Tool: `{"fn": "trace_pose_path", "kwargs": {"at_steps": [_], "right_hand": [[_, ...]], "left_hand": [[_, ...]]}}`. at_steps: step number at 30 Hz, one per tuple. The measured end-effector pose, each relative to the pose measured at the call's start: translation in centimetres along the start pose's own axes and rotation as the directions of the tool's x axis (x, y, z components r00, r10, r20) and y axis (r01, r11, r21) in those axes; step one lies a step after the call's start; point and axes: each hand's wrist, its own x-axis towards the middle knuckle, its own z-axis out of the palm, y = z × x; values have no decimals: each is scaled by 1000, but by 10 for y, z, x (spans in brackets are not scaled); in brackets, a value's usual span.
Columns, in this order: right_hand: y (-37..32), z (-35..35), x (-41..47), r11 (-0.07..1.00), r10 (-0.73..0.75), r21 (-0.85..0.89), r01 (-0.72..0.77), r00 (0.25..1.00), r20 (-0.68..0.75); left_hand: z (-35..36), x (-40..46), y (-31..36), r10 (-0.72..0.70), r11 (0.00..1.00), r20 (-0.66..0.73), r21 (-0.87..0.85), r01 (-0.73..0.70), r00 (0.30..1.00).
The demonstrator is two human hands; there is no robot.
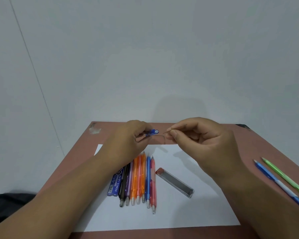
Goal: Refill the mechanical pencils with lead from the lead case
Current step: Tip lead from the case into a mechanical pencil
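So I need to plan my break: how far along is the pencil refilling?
Possibly done: the blue pencil and green pencil set apart on the right. In hand: left hand holds a blue pencil's open end; right hand pinches a lead. Left: seven pencils in a row.

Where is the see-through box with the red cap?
The clear lead case lies on the white paper, near the middle of the head view, just right of the pink pencil and below the right hand.
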Motion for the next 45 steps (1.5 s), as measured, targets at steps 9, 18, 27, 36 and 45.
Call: {"fn": "trace_pose_path", "kwargs": {"at_steps": [9, 18, 27, 36, 45], "right_hand": [[2, 1, 0, 998, -54, -18, 54, 998, 42], [5, 2, 1, 994, -100, -36, 103, 992, 72], [7, 2, 1, 997, -75, -30, 77, 995, 72], [9, 1, 1, 994, -69, -82, 75, 995, 74], [9, 0, 3, 974, -142, -172, 150, 988, 59]], "left_hand": [[3, 0, 0, 66, 998, -15, 7, -66, 998], [4, -1, 1, 107, 994, -19, -30, -108, 994], [4, 0, 1, 105, 994, -24, -17, -105, 994], [1, -2, 4, 114, 993, -23, -34, -115, 993], [-1, -2, 6, 103, 994, -5, -31, -104, 995]]}}
